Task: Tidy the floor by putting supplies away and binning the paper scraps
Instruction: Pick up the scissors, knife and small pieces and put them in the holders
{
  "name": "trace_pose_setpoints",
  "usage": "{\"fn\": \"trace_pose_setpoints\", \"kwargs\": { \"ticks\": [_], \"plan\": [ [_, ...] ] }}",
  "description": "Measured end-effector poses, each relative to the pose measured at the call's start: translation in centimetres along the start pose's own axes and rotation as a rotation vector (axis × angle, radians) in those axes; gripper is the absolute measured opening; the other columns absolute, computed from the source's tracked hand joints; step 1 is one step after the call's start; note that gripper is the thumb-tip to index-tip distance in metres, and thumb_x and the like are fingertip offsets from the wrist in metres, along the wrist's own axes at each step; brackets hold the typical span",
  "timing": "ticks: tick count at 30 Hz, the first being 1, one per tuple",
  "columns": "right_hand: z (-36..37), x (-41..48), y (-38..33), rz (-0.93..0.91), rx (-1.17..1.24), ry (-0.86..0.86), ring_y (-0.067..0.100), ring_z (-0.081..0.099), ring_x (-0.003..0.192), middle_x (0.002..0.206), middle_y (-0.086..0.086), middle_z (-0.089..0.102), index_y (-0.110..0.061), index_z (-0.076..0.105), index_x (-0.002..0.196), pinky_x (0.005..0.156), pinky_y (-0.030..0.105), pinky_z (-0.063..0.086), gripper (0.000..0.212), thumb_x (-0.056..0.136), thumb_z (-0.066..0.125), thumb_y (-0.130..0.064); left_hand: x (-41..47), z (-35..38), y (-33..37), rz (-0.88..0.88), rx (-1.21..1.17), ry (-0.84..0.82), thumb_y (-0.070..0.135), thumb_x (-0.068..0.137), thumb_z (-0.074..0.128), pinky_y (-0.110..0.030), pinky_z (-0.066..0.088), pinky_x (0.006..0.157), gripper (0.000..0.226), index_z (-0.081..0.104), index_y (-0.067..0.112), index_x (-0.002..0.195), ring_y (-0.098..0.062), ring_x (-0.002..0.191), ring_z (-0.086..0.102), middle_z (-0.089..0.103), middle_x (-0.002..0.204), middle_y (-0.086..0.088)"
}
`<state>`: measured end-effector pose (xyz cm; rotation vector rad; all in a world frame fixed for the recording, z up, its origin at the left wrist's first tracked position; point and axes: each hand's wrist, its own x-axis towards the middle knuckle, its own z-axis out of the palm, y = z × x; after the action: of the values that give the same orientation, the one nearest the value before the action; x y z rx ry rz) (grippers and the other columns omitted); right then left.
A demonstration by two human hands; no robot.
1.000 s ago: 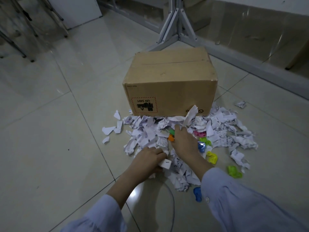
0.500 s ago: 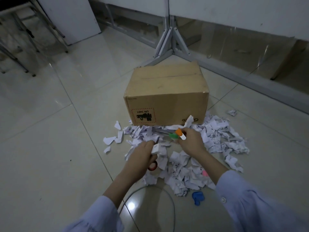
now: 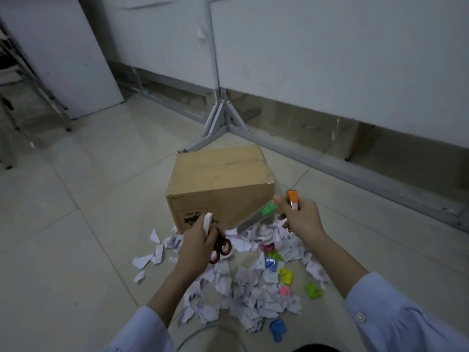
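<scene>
The left hand (image 3: 195, 246) grasps red-and-black scissors (image 3: 222, 247) and a white block (image 3: 207, 222). The right hand (image 3: 302, 219) grasps an orange-capped stick (image 3: 292, 198) and a green-tabbed cutter (image 3: 256, 217). The paper scraps (image 3: 253, 298) lie on the floor (image 3: 63, 250) at 6 o'clock from the cardboard box (image 3: 220, 189), touching its base.

Scissors (image 3: 222, 246) in left grip (image 3: 196, 247) — orange-capped stick (image 3: 292, 198) in right grip (image 3: 303, 221).
</scene>
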<state>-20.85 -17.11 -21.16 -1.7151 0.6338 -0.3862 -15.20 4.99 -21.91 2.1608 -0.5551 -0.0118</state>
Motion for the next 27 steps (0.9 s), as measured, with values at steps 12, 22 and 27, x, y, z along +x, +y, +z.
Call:
{"fn": "trace_pose_setpoints", "kwargs": {
  "ticks": [12,22,27],
  "plan": [
    [-8.8,-2.1,-6.2,0.198,0.652,0.209,0.016,0.067,0.059,0.082,0.012,0.071,-0.009,0.064,0.087,0.045,0.025,0.049,0.031,0.086,0.064,-0.04,4.4,1.7,8.0,-0.194,-0.623,-0.061,0.028,0.099,0.044,-0.021,0.052,0.055,0.036,0.056,0.009,0.07,-0.016,0.066,0.07,0.067,0.058,-0.001],
    [-19.7,-7.7,-11.1,0.074,0.824,0.364,0.017,0.065,0.063,0.082,0.009,0.072,-0.01,0.061,0.08,0.05,0.026,0.05,0.028,0.089,0.062,-0.036,4.7,5.0,20.9,-0.26,-1.185,-0.279,0.028,0.101,0.04,-0.026,0.041,0.049,0.036,0.039,0.014,0.067,-0.011,0.041,0.043,0.041,0.055,-0.001],
    [-25.3,-12.0,-12.1,0.027,0.896,0.464,0.018,0.065,0.058,0.064,0.008,0.068,-0.007,0.061,0.074,0.057,0.03,0.055,0.031,0.088,0.064,-0.035,1.6,7.2,27.6,-0.183,-1.245,-0.376,0.03,0.101,0.039,-0.026,0.038,0.05,0.036,0.037,0.015,0.068,-0.01,0.039,0.039,0.038,0.056,0.0]
  ]
}}
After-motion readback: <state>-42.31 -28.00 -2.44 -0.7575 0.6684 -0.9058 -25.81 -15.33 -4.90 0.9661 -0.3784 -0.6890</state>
